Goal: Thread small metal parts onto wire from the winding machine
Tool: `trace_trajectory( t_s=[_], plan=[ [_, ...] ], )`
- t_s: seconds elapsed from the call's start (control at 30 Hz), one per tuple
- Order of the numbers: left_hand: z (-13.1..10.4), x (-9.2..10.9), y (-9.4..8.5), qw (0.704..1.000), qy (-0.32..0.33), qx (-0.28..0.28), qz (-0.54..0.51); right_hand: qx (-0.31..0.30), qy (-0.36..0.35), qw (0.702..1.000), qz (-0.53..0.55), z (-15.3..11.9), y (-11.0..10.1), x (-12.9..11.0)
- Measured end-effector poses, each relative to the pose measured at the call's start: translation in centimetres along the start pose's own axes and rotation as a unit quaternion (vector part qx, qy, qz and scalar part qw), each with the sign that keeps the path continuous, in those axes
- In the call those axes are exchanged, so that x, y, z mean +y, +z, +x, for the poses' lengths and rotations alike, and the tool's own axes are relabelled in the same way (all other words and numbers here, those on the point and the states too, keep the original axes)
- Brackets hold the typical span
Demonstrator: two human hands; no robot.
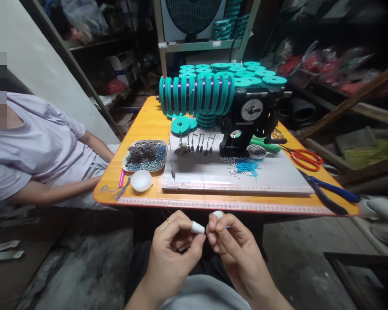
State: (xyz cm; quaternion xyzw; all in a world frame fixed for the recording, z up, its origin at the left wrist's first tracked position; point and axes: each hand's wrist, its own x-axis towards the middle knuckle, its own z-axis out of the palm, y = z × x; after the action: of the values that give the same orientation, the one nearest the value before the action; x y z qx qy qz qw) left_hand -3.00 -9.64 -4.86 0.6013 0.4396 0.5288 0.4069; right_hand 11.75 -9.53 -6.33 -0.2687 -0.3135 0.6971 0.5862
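Note:
My left hand [177,245] is closed in a pinch in front of the table's front edge, a white wrap on its index fingertip; what it pinches is too small to make out. Close beside it, my right hand [234,247] also has its fingers pressed together, with a white wrap on one fingertip. A small blue piece [224,229] shows between its thumb and fingers. Beyond the hands, blue pieces [247,167] and small white bits [230,162] lie on a grey board [197,172]. Teal spools [197,94] of thin line hang over the board on a black device [236,125].
A person [42,150] sits at the left. On the yellow table [116,172] are a tray of metal parts [145,155], a white cup [141,181], a bowl of small beads [256,151], orange-handled scissors [305,159] and blue-handled pliers [333,189].

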Motion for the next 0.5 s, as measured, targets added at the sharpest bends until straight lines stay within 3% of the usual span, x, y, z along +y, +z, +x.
trace_trajectory(
  t_s=[0.1, 0.5],
  plan=[
    [-0.2, 0.2, 0.7, 0.999, -0.028, 0.024, -0.019, 0.011, 0.03, 0.999, 0.027, 0.1, 0.6, 0.1],
    [-0.4, 0.5, 1.3, 0.998, -0.012, 0.048, 0.043, 0.022, 0.073, 0.996, 0.045, 0.1, 1.1, -0.2]
  ],
)
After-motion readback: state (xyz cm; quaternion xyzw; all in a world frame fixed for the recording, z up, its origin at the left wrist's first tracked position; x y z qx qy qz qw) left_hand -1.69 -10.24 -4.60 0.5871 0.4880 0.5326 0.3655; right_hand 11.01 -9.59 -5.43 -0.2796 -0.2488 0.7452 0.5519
